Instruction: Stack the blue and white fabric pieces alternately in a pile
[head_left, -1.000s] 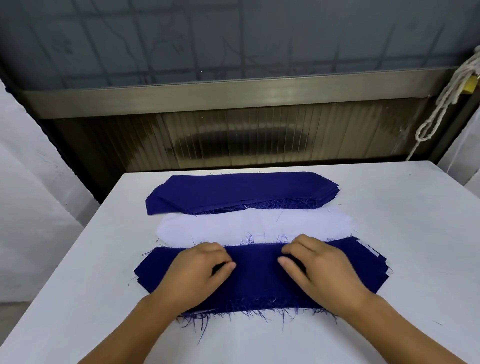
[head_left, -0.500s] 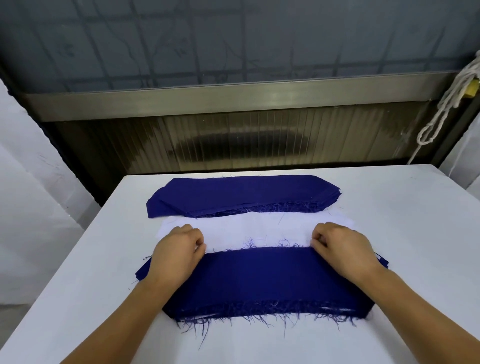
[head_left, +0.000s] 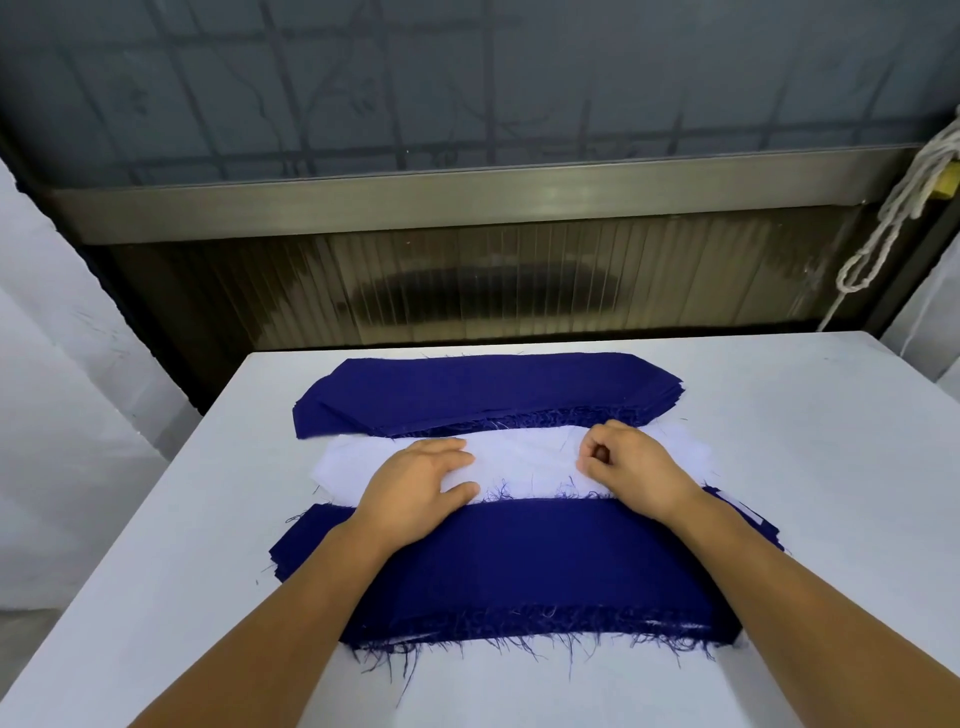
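Three fabric groups lie on the white table (head_left: 810, 467). A stack of blue pieces (head_left: 483, 389) is at the far side. A stack of white pieces (head_left: 524, 457) lies in the middle. The near pile (head_left: 540, 566) has a blue piece on top, with frayed threads along its front edge. My left hand (head_left: 421, 488) lies flat on the white pieces, fingers straight. My right hand (head_left: 628, 462) is over the right part of the white stack, fingers curled and pinching the white fabric.
A metal window ledge (head_left: 467, 197) and ribbed panel rise behind the table's far edge. A white rope (head_left: 893, 213) hangs at the upper right. Bare table surface lies to the left and right of the fabric.
Both hands moved forward off the near blue pile onto the white stack. The left hand flattened; the right hand curled onto the white fabric.
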